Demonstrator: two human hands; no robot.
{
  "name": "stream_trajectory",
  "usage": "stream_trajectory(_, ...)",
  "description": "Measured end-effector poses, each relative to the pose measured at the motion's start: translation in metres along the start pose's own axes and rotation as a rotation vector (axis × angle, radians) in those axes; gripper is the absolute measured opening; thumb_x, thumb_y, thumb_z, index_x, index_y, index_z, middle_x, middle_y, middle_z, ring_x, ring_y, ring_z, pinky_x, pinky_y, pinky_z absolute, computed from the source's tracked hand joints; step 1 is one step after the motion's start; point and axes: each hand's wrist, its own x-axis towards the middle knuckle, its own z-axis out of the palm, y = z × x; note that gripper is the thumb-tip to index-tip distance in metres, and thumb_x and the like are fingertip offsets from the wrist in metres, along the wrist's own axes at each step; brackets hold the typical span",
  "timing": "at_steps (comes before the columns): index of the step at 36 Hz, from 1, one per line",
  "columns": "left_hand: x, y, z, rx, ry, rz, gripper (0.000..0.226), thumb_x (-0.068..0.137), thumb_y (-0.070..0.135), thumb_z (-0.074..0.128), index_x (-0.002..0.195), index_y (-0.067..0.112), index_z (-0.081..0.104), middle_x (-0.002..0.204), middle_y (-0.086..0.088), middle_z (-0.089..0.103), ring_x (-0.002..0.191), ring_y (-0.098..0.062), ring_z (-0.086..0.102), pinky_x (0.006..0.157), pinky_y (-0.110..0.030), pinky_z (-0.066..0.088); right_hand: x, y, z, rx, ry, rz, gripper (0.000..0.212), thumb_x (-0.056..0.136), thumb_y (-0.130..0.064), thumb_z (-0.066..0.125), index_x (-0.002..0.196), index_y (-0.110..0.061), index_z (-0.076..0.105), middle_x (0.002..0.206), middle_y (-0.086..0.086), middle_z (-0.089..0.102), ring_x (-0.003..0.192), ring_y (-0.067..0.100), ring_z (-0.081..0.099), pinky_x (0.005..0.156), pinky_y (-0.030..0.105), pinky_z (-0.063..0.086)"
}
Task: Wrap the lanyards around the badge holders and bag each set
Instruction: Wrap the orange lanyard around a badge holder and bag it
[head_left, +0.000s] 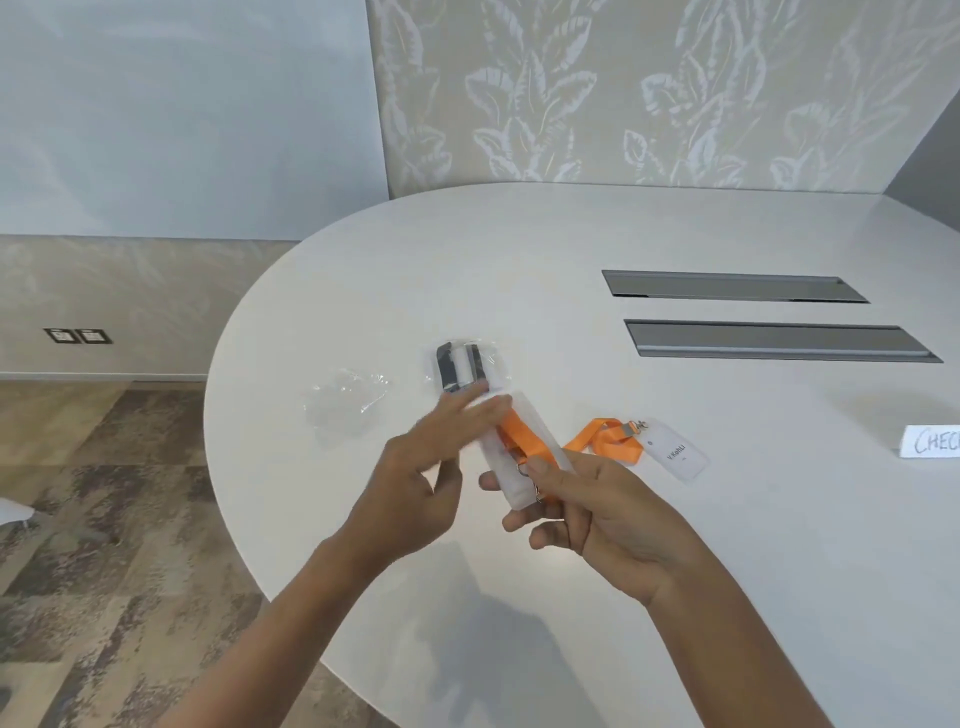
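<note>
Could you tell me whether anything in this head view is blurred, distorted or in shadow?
In the head view, the left hand shows motion blur at its fingertips; the right hand looks sharper; the table edge bows from wide-angle distortion; soft arm shadows fall on it near the bottom.

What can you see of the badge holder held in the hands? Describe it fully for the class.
The held holder is a clear, soft-looking plastic sleeve with a white card inside, long and tilted away from the person, above the table. An orange lanyard crosses it in bands, its metal clip near the lower end. The right hand pinches lanyard and holder together at the clip; the blurred left hand lays its fingers near the upper end.
</note>
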Motion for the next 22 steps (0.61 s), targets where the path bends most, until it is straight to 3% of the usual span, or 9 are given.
stream_trajectory(2, 0.001, -0.016, -0.004, 0.034, 0.192, -0.135, 0.061, 0.092, -0.021, 0.056, 0.14, 0.014, 0.071, 0.143, 0.008, 0.07, 0.142, -0.014, 0.06, 0.122, -0.034, 0.045, 0.003, 0.003, -0.002, -0.006, 0.032, -0.006, 0.039, 0.102, -0.03, 0.073, 0.133, -0.006, 0.075, 0.133, 0.022, 0.076, 0.088, 0.027, 0.077, 0.064, 0.028, 0.061)
stream_trajectory(4, 0.003, -0.04, -0.01, 0.089, 0.366, -0.333, 0.037, 0.099, -0.006, 0.066, 0.127, 0.015, 0.077, 0.124, 0.008, 0.079, 0.125, -0.012, 0.07, 0.11, -0.038, 0.055, 0.006, 0.006, -0.005, -0.015, 0.067, -0.003, 0.04, 0.101, -0.028, 0.073, 0.133, -0.004, 0.074, 0.132, 0.022, 0.076, 0.087, 0.028, 0.076, 0.064, 0.029, 0.061)
stream_trajectory(7, 0.007, -0.084, -0.024, 0.247, 0.393, -0.594, 0.022, 0.099, 0.011, 0.074, 0.12, 0.007, 0.077, 0.121, -0.005, 0.079, 0.122, -0.029, 0.069, 0.107, -0.051, 0.054, 0.007, 0.011, -0.009, -0.025, 0.1, 0.003, 0.041, 0.099, -0.028, 0.075, 0.131, -0.003, 0.075, 0.131, 0.022, 0.077, 0.086, 0.028, 0.076, 0.064, 0.03, 0.061)
stream_trajectory(13, 0.019, -0.15, -0.048, 0.483, 0.139, -0.914, 0.061, 0.097, 0.038, 0.077, 0.146, 0.005, 0.059, 0.147, -0.018, 0.059, 0.144, -0.041, 0.048, 0.116, -0.054, 0.041, 0.012, 0.015, -0.012, -0.018, 0.116, 0.01, 0.037, 0.099, -0.03, 0.073, 0.127, -0.006, 0.078, 0.131, 0.022, 0.077, 0.086, 0.027, 0.076, 0.064, 0.03, 0.061)
stream_trajectory(16, 0.025, -0.169, -0.048, 0.546, 0.033, -0.953, 0.083, 0.094, 0.05, 0.076, 0.156, 0.005, 0.045, 0.159, -0.018, 0.046, 0.152, -0.04, 0.036, 0.12, -0.056, 0.035, 0.015, 0.014, -0.013, -0.024, 0.124, 0.006, 0.039, 0.099, -0.031, 0.073, 0.128, -0.006, 0.078, 0.131, 0.021, 0.077, 0.086, 0.027, 0.076, 0.064, 0.031, 0.061)
stream_trajectory(22, 0.045, -0.198, -0.04, 0.641, -0.118, -1.001, 0.108, 0.086, 0.071, 0.072, 0.16, 0.004, 0.03, 0.161, -0.017, 0.042, 0.156, -0.038, 0.031, 0.12, -0.058, 0.033, 0.019, 0.014, -0.014, -0.043, 0.144, 0.003, 0.039, 0.102, -0.029, 0.07, 0.131, -0.004, 0.075, 0.13, 0.021, 0.077, 0.085, 0.028, 0.075, 0.064, 0.031, 0.06)
